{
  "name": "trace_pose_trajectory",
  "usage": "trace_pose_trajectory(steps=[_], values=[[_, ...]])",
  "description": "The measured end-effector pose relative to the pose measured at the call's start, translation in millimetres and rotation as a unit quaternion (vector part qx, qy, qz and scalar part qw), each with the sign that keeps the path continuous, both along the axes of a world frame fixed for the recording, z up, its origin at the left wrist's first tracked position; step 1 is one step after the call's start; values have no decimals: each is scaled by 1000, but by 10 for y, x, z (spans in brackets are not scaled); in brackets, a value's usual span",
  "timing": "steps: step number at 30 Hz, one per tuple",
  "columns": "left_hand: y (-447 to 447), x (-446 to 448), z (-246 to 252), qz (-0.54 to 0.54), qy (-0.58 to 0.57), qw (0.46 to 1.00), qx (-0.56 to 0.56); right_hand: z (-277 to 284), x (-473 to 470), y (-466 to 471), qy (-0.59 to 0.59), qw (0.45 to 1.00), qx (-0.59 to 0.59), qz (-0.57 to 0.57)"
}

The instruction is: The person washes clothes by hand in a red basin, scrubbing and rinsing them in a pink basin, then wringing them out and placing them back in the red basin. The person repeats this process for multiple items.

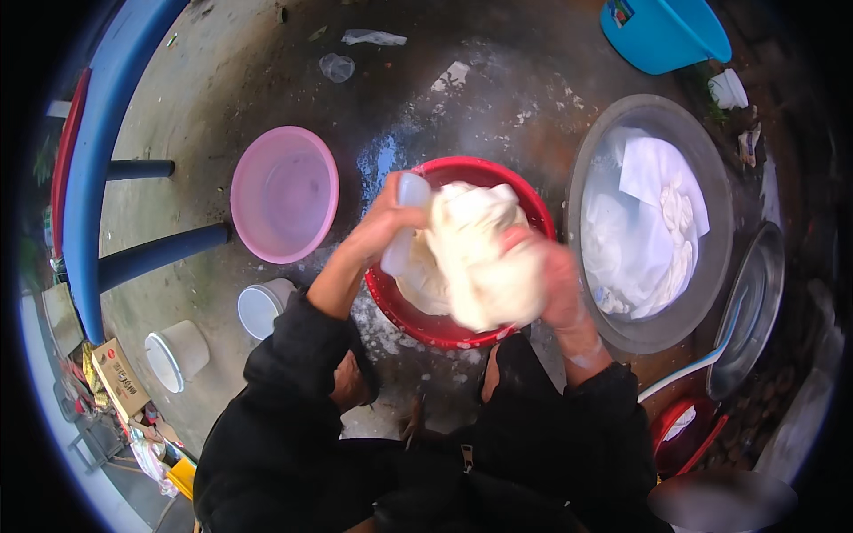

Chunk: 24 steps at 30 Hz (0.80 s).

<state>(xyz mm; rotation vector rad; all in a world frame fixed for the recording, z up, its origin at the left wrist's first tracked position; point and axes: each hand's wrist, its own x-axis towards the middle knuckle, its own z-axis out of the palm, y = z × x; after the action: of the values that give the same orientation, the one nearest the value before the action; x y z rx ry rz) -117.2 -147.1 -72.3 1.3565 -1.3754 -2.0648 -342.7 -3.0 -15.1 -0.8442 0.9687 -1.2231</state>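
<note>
Between my hands, over a red plastic basin (543,216), is a bunched, cream-coloured wet cloth (490,260), blurred by motion. My left hand (393,213) grips a pale translucent plastic piece (404,223), which looks like a washboard or scraper seen edge-on, at the basin's left side. Wet and blurred, my right hand (560,283) holds the right side of the bunched cloth. More cream cloth lies lower in the red basin, partly hidden behind the bunch and my left hand.
A large grey tub (656,343) at right holds white cloths (660,173) in water. At left are a pink basin (283,193), white buckets (178,356) and a blue plastic stool or table (110,133). A metal basin (750,313) stands far right, a blue tub (656,40) above. The concrete floor (440,106) is wet.
</note>
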Motion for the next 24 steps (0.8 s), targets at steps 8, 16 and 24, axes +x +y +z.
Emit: trace_pose_trajectory(steps=[8, 16, 24], values=[[975, -190, -495, -291, -251, 766, -515, -1415, 676, 758, 508, 790, -215, 269], [421, -739, -1168, -407, -409, 635, -514, -1930, 475, 1186, 221, 974, -12, 45], [1218, -235, -711, -389, -269, 639, -607, -1915, 128, 574, 445, 819, 362, 17]])
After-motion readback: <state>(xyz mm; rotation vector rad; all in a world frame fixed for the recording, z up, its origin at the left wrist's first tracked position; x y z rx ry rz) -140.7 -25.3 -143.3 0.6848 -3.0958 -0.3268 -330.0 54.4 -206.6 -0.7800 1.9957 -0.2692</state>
